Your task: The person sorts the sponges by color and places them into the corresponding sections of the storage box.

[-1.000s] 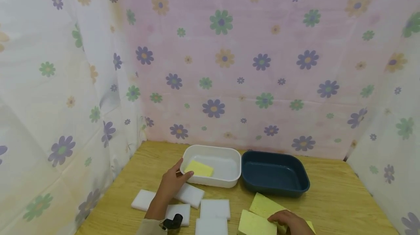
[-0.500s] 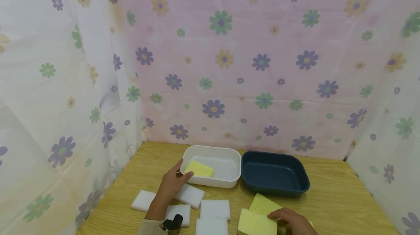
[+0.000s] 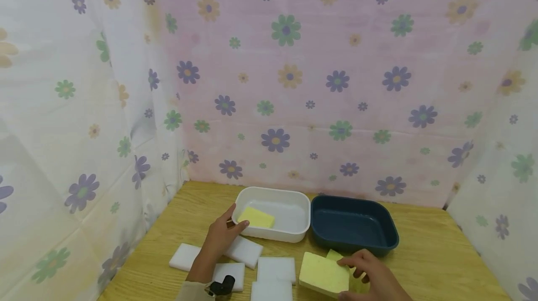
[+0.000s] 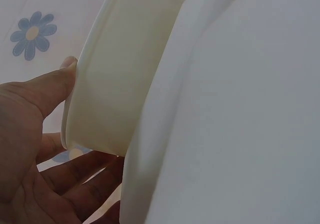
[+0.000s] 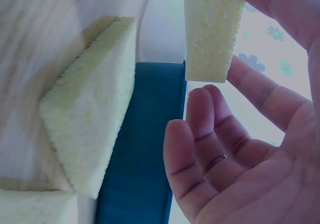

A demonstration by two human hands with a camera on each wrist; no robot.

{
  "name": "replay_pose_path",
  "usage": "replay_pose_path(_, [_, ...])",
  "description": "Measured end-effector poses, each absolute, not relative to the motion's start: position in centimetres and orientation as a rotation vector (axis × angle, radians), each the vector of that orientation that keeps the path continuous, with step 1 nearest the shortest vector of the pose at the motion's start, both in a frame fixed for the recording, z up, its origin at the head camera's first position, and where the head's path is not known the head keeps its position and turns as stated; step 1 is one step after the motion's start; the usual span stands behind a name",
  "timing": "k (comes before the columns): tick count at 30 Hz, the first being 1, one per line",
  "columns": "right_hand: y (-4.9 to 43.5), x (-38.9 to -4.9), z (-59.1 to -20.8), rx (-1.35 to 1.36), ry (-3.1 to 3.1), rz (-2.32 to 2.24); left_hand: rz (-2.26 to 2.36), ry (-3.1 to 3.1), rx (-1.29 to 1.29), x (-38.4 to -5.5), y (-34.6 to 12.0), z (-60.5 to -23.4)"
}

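My left hand holds the near left corner of a white plastic basin. In the left wrist view its thumb lies at the rim and the other fingers reach around the outer wall. Inside that basin lies a yellow sponge. My right hand pinches another thick yellow sponge by its right end, raised over the table. The right wrist view shows this sponge between thumb and forefinger, the other fingers loosely bent. Beneath it, more yellow sponges rest on the table, partly hidden in the head view.
A dark blue basin stands right beside the white one. Several white sponge blocks lie along the front left of the wooden table, some under the left forearm. Flowered cloth hangs behind and at both sides.
The right hand has lifted the yellow sponge off the pile and moved it slightly up and left. The left hand stays at the white basin's corner.
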State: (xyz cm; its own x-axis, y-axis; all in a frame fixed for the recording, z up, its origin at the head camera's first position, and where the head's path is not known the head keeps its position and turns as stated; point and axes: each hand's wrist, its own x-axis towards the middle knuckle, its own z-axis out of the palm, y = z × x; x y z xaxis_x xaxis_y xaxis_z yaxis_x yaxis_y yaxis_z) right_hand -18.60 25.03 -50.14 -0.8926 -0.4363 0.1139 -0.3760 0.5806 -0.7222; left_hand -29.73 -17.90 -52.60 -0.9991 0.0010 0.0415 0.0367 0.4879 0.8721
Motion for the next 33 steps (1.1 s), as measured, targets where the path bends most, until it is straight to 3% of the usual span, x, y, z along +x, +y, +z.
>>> replay_pose_path(33, [20.4, -20.6, -46.3, -0.457, 3.037, -1.225, -1.558, -2.674, -0.028, -30.0, -18.0, -53.1])
